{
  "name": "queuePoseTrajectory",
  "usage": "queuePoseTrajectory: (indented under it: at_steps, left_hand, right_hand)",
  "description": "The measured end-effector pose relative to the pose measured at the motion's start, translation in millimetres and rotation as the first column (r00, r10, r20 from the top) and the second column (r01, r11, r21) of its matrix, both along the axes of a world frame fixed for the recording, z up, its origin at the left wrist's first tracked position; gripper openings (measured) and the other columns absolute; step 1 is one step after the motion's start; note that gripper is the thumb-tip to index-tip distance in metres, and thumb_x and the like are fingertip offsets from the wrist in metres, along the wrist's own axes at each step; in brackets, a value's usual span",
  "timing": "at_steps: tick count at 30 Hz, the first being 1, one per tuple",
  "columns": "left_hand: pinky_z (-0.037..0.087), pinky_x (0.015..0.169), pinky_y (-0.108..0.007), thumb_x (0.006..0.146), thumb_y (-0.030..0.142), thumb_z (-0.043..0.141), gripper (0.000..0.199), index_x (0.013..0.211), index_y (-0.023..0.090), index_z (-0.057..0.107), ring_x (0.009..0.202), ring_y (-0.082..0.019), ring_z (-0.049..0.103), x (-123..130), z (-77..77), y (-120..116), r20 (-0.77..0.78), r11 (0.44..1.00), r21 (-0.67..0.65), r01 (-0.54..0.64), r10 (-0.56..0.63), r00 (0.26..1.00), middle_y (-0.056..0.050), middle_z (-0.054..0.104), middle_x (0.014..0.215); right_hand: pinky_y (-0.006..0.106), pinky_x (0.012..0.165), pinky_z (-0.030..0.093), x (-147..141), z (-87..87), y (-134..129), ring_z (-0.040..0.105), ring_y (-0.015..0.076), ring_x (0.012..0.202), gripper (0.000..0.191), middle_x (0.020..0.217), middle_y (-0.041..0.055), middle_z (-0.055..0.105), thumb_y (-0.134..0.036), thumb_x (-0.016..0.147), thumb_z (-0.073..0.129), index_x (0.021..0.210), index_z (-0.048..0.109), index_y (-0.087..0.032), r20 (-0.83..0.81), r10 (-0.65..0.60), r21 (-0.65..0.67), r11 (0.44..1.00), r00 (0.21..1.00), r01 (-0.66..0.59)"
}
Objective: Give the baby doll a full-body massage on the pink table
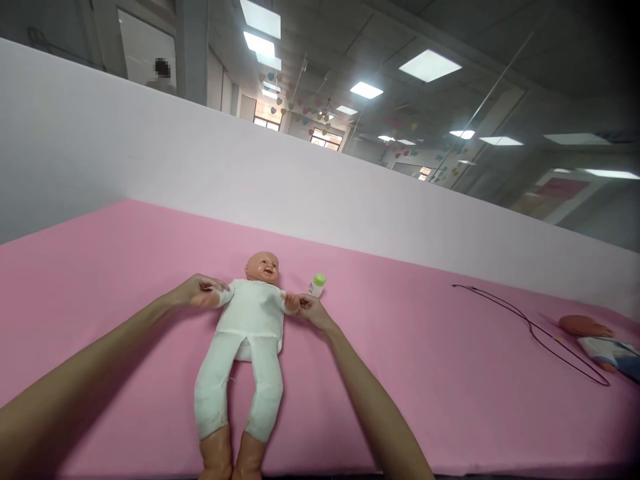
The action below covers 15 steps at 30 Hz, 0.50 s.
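A baby doll point(253, 310) with a white cloth body lies face up on a pink mat point(425, 387), its feet toward me. My left hand point(203, 288) is closed around the doll's arm at the left of the view, near the wrist. On the other side, my right hand point(313, 311) pinches the doll's other hand between thumb and fingers. Both doll arms are held out a little from its body. Just beyond my right hand is a small white bottle point(317, 285) with a green cap.
A white wall point(300, 180) runs along the mat's far edge. At the far right lies a second doll point(600, 340) in white and blue clothes, partly cut off. A thin dark cord point(530, 323) curves across the mat beside it. A person point(163, 75) appears beyond the wall.
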<state>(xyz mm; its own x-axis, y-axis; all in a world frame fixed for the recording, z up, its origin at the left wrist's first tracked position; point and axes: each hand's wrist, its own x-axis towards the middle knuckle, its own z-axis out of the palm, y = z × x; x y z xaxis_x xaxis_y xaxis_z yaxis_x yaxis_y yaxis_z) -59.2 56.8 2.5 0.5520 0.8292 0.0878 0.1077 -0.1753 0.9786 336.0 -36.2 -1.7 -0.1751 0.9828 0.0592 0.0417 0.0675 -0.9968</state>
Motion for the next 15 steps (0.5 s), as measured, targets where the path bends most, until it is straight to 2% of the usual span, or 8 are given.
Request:
queuePoseTrajectory:
  at_steps: [3,5,7,9,11,13,15]
  left_hand:
    - [0.052,0.100,-0.042,0.069,0.029,0.077,0.008,0.067,0.022,0.081,0.117,-0.035,0.068,-12.5,-16.7,-6.3,-0.074,0.986,0.072,0.151,-0.146,0.987,-0.013,0.079,0.111]
    - [0.053,0.101,-0.041,0.071,0.027,0.075,0.008,0.067,0.023,0.081,0.116,-0.034,0.069,-14.9,-24.5,-9.7,-0.066,0.986,0.078,0.144,-0.139,0.988,-0.013,0.078,0.114]
    - [0.053,0.100,-0.041,0.070,0.029,0.078,0.007,0.072,0.023,0.083,0.117,-0.035,0.069,-13.2,-24.9,-11.8,-0.035,0.992,0.068,0.109,-0.107,0.994,-0.012,0.078,0.116]
    - [0.054,0.097,-0.041,0.070,0.034,0.084,0.017,0.083,0.022,0.084,0.115,-0.035,0.069,-7.3,-17.8,-11.7,0.004,0.998,0.039,0.044,-0.044,0.999,-0.013,0.079,0.116]
    - [0.055,0.088,-0.039,0.069,0.043,0.088,0.031,0.089,0.019,0.083,0.102,-0.033,0.072,2.7,-7.2,-7.9,0.053,0.997,-0.001,-0.073,0.073,0.996,-0.012,0.080,0.107]
    - [0.054,0.076,-0.035,0.071,0.054,0.087,0.042,0.089,0.017,0.079,0.085,-0.027,0.071,15.9,1.2,0.0,0.102,0.984,-0.030,-0.176,0.178,0.979,-0.010,0.079,0.093]
    - [0.049,0.068,-0.031,0.071,0.063,0.085,0.052,0.089,0.016,0.077,0.072,-0.020,0.065,30.7,3.6,10.6,0.126,0.973,-0.068,-0.221,0.228,0.965,-0.007,0.075,0.082]
  right_hand:
    - [0.033,0.085,0.051,12.2,-6.9,-14.6,0.067,0.0230,0.098,0.026,0.112,0.0082,0.075,-0.029,0.067,0.092,0.089,0.081,-0.020,0.138,0.173,0.004,0.985,0.975,-0.175]
    - [0.034,0.087,0.051,14.5,-12.4,-19.2,0.068,0.0237,0.100,0.023,0.110,0.0082,0.076,-0.030,0.067,0.092,0.084,0.081,-0.019,0.141,0.174,0.008,0.984,0.975,-0.176]
    - [0.036,0.092,0.052,12.8,-15.2,-17.8,0.068,0.0250,0.104,0.027,0.110,0.0084,0.076,-0.033,0.068,0.093,0.089,0.082,-0.020,0.105,0.116,0.025,0.993,0.988,-0.119]
    - [0.037,0.092,0.052,8.1,-13.6,-10.2,0.069,0.0252,0.102,0.036,0.108,0.0080,0.077,-0.035,0.066,0.094,0.096,0.082,-0.021,0.045,0.006,0.040,0.999,0.999,-0.008]
    - [0.036,0.086,0.053,1.5,-8.6,2.2,0.070,0.0236,0.095,0.044,0.103,0.0066,0.078,-0.039,0.063,0.096,0.099,0.080,-0.021,-0.023,-0.129,0.037,0.991,0.991,0.129]
    - [0.032,0.078,0.052,-6.3,-3.8,16.1,0.067,0.0203,0.083,0.051,0.093,0.0042,0.077,-0.046,0.059,0.097,0.099,0.079,-0.020,-0.071,-0.247,0.002,0.969,0.967,0.247]
    - [0.029,0.067,0.048,-14.0,-2.7,28.0,0.061,0.0164,0.070,0.051,0.079,0.0016,0.072,-0.052,0.059,0.095,0.091,0.077,-0.018,-0.076,-0.316,-0.034,0.949,0.946,0.314]
